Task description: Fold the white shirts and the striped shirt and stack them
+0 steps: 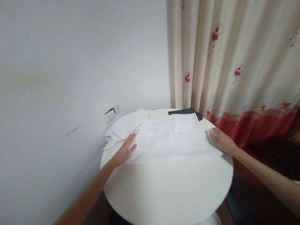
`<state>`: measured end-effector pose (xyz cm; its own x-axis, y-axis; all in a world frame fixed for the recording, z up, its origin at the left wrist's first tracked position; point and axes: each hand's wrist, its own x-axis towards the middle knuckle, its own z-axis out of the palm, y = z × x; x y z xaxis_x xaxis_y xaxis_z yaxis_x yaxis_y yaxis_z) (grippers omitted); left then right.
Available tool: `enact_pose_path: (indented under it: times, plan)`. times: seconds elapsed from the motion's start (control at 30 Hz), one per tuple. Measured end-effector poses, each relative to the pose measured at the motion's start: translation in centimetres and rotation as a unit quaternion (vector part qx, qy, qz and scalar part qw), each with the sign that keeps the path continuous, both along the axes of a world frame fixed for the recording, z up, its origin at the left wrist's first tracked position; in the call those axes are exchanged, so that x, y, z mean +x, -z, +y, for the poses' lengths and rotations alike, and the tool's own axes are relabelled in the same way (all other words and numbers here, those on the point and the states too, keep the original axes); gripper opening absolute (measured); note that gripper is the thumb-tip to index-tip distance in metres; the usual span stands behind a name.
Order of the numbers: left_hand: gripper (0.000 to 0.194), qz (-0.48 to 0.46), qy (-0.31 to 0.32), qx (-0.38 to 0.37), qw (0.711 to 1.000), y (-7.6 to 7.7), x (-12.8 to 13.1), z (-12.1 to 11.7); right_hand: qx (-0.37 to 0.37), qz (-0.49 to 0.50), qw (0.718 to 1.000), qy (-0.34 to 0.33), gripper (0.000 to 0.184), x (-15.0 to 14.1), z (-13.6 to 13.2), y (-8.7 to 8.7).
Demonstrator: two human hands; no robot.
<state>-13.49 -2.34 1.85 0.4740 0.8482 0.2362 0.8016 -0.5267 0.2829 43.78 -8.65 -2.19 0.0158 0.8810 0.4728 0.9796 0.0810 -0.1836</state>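
Round white table [164,193] in the foreground, I spread both hands beside a flat white cloth [173,145] across its middle, near a wall [82,62] and floral curtain [225,62], right. My left hand [124,151] and right hand [220,139] are open at its edges, gripping nothing; contact is unclear. Rumpled white fabric [126,125] lies far left, a striped cloth [182,111] beyond.
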Motion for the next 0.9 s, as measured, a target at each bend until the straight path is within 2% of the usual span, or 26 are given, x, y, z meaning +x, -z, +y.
enact_pose_path:
  times: [0.07,0.13,0.2,0.27,0.4,0.53,0.67,0.9]
  plan:
    - [0.067,0.039,0.073,-0.008,0.997,-0.9,0.0,-2.1,0.028,0.027,0.999,-0.035,0.044,-1.1,-1.5,-0.8]
    - [0.063,0.097,0.148,-0.045,0.983,-1.6,0.1,-3.9,0.010,0.025,0.992,-0.120,0.038,-2.9,-3.3,-1.6]
    - [0.061,0.131,0.175,-0.075,0.973,-1.8,0.2,-4.8,-0.025,0.002,0.977,-0.211,0.034,-4.7,-5.3,-2.2]
    - [0.066,0.142,0.164,-0.079,0.973,-1.8,0.0,-5.0,-0.052,-0.024,0.965,-0.258,0.035,-5.7,-6.9,-2.5]
    - [0.075,0.148,0.131,-0.050,0.979,-0.8,-0.5,-4.3,-0.056,-0.064,0.966,-0.243,0.036,-5.4,-8.1,-2.6]
    - [0.064,0.146,0.092,-0.025,0.985,0.3,-0.8,-4.6,-0.036,-0.088,0.977,-0.193,0.031,-4.3,-8.1,-2.0]
    - [0.067,0.141,0.095,-0.009,0.985,0.8,-1.0,-6.8,-0.030,-0.079,0.977,-0.195,0.025,-3.9,-9.0,-1.8]
    - [0.071,0.147,0.151,0.010,0.978,0.5,-1.1,-11.5,-0.035,-0.016,0.974,-0.225,0.016,-3.0,-12.1,-2.4]
